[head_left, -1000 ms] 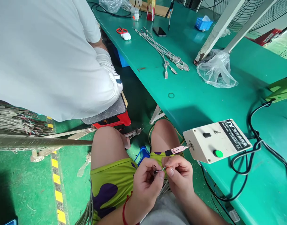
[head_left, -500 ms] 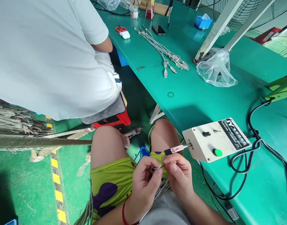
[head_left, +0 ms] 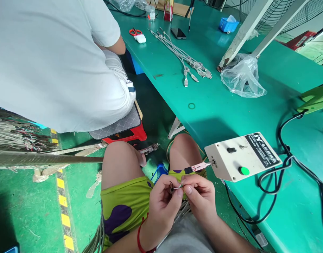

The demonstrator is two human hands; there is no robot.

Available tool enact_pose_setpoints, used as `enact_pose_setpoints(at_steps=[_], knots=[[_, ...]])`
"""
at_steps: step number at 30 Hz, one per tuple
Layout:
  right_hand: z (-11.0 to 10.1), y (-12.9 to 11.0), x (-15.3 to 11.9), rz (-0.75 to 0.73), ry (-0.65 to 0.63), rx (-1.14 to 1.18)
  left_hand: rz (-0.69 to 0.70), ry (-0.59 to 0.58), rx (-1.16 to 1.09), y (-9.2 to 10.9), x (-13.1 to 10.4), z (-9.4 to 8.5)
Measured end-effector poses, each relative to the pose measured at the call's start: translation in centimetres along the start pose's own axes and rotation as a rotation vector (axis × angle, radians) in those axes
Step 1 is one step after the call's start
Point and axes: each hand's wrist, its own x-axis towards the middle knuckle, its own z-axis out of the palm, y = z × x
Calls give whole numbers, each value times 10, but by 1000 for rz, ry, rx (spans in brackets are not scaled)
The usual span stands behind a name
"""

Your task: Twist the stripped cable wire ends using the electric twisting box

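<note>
Above my lap, my left hand (head_left: 165, 203) pinches the stripped end of a cable, from which thin black and white wires (head_left: 177, 188) stick out. My right hand (head_left: 200, 195) is closed at its fingertips on the wire ends, touching the left fingers; the red wire is mostly hidden there. Just beyond the hands, the pink and black clamp tip (head_left: 195, 168) of a beige box (head_left: 242, 156) with a green button points toward me. A bundle of grey cables (head_left: 95, 235) lies across my lap.
On the green table (head_left: 172, 88) lie grey USB cables (head_left: 185, 56), a phone (head_left: 178, 33), red-handled scissors (head_left: 135, 32) and a plastic bag (head_left: 243, 77). Black cords (head_left: 283, 168) loop at the right. A person in a white shirt (head_left: 58, 63) sits at the left on a red stool (head_left: 137, 133).
My right fingertips have moved left along the red wire, up against my left fingers, covering most of it. The left hand stays in place.
</note>
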Motion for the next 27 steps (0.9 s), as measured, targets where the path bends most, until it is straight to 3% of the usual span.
enact_pose_setpoints(at_steps=[12,19,27], knots=[[-1,8,-4,-13,93,23,-80,-17,-59,-11,-8,-5],[1,11,8,50,140,46,-85,182,-29,-22,-9,-9],[0,9,14,73,175,88,-66,177,-37,-23,-2,-8]])
